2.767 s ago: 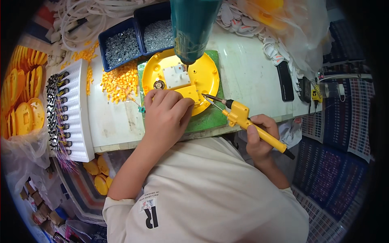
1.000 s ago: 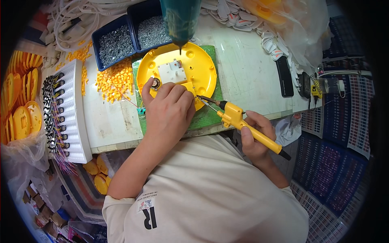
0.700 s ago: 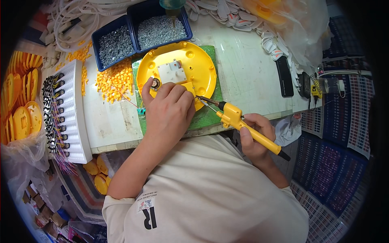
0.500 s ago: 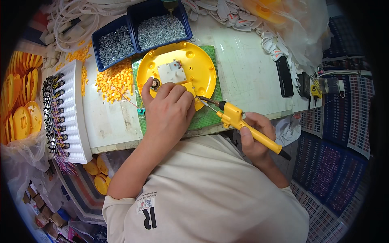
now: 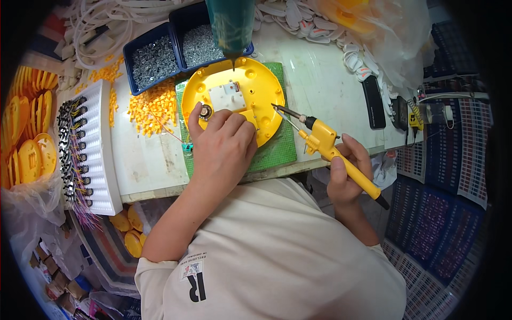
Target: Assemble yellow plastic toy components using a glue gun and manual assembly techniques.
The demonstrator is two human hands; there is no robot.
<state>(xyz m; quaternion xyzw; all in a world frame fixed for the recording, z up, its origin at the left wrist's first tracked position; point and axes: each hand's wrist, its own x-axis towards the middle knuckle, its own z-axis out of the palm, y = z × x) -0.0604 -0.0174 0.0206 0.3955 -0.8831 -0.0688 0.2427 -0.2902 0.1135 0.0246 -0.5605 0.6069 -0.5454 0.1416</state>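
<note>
A round yellow plastic housing (image 5: 272, 88) lies on a green mat (image 5: 285, 144), with a white box-shaped module (image 5: 226, 97) and a small round metal-and-black part (image 5: 206, 111) in it. My left hand (image 5: 224, 136) rests over the housing's near side, fingers curled and one stretched toward the round part. The fingertips are hidden, and so is whatever they pinch. My right hand (image 5: 349, 168) is wrapped round a yellow soldering gun (image 5: 322, 136). Its tip and thin feed tube point at the housing's right rim. A teal hanging screwdriver (image 5: 232, 24) reaches down over the housing's far edge.
Blue bins (image 5: 152, 61) of small screws stand at the back, by a pile of small yellow pieces (image 5: 152, 109). On the left is a white ribbed tray (image 5: 101, 149) with wired black parts. A black phone (image 5: 373, 101) and white plastic pieces (image 5: 354, 58) lie at right.
The soldering gun has moved right and slightly up, its tip away from beside my left fingers. The teal screwdriver has come much lower into view. My left hand has barely moved.
</note>
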